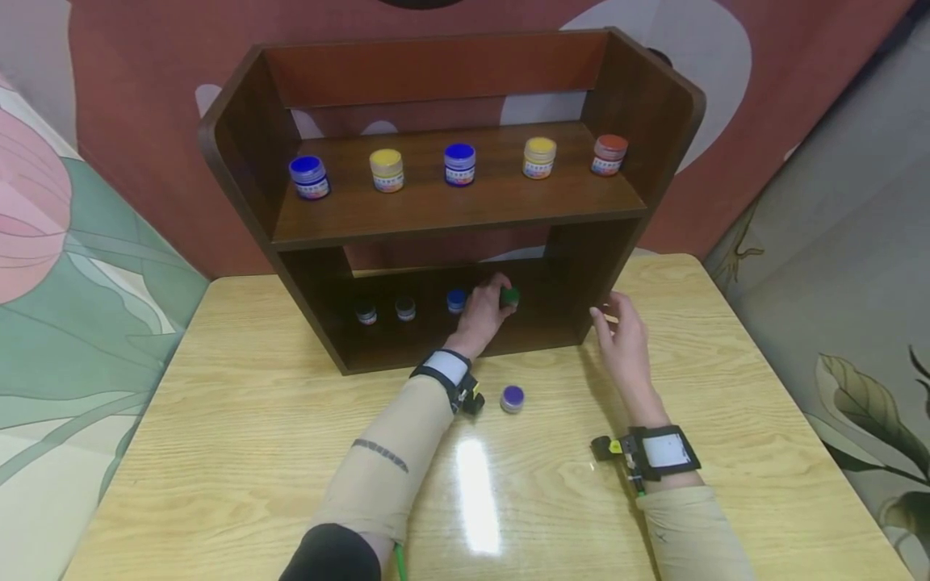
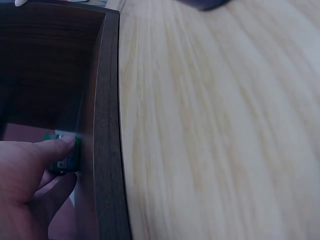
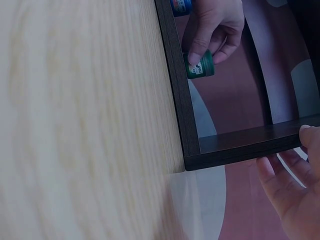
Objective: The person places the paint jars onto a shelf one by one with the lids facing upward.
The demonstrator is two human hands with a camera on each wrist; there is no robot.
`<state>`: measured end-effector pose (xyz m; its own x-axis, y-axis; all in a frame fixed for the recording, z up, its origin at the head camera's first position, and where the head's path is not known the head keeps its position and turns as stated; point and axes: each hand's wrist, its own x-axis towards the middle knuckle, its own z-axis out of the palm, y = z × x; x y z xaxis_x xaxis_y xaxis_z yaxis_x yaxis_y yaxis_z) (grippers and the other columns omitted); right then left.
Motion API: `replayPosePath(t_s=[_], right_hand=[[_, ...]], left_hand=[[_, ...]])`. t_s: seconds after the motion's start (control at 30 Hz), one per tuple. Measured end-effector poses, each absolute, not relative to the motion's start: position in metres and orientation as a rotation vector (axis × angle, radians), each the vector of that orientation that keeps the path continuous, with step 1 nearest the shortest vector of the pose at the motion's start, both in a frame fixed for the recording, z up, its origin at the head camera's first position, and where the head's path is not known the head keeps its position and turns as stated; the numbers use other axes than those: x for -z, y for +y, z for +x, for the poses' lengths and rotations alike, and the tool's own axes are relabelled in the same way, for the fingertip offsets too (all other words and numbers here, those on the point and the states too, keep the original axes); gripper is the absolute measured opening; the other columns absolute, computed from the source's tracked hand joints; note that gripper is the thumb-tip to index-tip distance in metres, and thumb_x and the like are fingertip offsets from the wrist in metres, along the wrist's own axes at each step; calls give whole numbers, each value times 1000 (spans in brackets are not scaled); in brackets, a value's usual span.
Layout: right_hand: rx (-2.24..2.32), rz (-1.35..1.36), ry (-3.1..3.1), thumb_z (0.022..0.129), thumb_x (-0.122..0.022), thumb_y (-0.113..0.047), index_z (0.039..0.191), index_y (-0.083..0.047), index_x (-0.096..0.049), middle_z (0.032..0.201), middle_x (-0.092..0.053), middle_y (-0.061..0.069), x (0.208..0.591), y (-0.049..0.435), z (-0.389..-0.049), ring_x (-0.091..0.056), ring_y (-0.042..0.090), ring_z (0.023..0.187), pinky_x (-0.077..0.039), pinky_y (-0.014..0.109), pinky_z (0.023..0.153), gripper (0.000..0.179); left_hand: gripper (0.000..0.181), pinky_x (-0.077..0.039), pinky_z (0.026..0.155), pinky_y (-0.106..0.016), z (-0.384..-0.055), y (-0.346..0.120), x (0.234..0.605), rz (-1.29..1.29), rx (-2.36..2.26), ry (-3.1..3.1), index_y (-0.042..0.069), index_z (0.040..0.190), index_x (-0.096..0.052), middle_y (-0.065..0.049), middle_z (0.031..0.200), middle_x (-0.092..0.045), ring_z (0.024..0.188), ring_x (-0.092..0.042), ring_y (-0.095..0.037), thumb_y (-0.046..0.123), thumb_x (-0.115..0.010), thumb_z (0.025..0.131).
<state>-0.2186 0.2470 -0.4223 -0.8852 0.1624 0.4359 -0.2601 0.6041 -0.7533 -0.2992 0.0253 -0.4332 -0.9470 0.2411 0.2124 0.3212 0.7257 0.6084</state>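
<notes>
My left hand (image 1: 481,315) reaches into the lower compartment of the dark brown shelf (image 1: 465,226). Its thumb and fingers pinch a small green paint jar (image 1: 511,297), which stands upright at the lower board; the right wrist view shows the jar (image 3: 201,67) from the side. Just left of that hand sits a blue paint jar (image 1: 455,302). By the outer right side of the shelf is my right hand (image 1: 625,343), fingers loosely bent and holding nothing. Its thumb is close to the side panel's edge (image 3: 250,150); I cannot tell whether they touch.
Two dark-lidded jars (image 1: 386,311) stand further left on the lower board. On the upper board is a row of blue, yellow and red jars (image 1: 459,165). A purple-lidded jar (image 1: 512,399) stands on the wooden table (image 1: 240,452) in front of the shelf.
</notes>
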Motion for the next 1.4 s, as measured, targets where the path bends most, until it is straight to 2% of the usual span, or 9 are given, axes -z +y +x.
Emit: replayPosePath(t_s=[0.37,0.6,0.83,1.07,1.4], right_hand=[[-1232,78,-2360,102,-57,-14,129,5,-53,122,-62,26,421,247,-217,-63,40,112,-57,52,92,33],[-1227,72,-2361,102,-57,-13,129,5,-53,122,-62,27,422,247,-218,-63,41,112,-57,53,92,33],[-1232,81,-2351,101,-57,-12,128,5,-53,122,-62,26,422,247,-218,-64,41,111,-57,53,92,32],[-1232,81,-2354,102,-57,-13,128,5,-53,122,-62,27,423,246,-218,-63,41,112,-57,53,92,32],[-1237,77,-2350,101,-56,-11,128,6,-53,123,-62,27,423,247,-219,-63,40,112,-57,52,92,31]], left_hand=[[42,-60,89,-37,-288,4,411,-492,963,-2724,13,126,-56,-14,126,-66,112,-68,-28,19,-75,89],[38,-59,91,-36,-277,-15,399,-501,958,-2662,11,124,-59,-12,125,-68,115,-67,-26,20,-75,90],[34,-58,88,-38,-263,-33,399,-491,945,-2654,12,121,-61,-11,120,-69,109,-68,-25,24,-73,92],[26,-59,86,-39,-239,-39,401,-684,939,-2706,14,118,-63,-11,116,-70,107,-69,-28,25,-69,95],[35,-57,96,-35,-201,-41,393,-1064,898,-2823,18,126,-62,-3,125,-68,116,-65,-23,26,-71,93]])
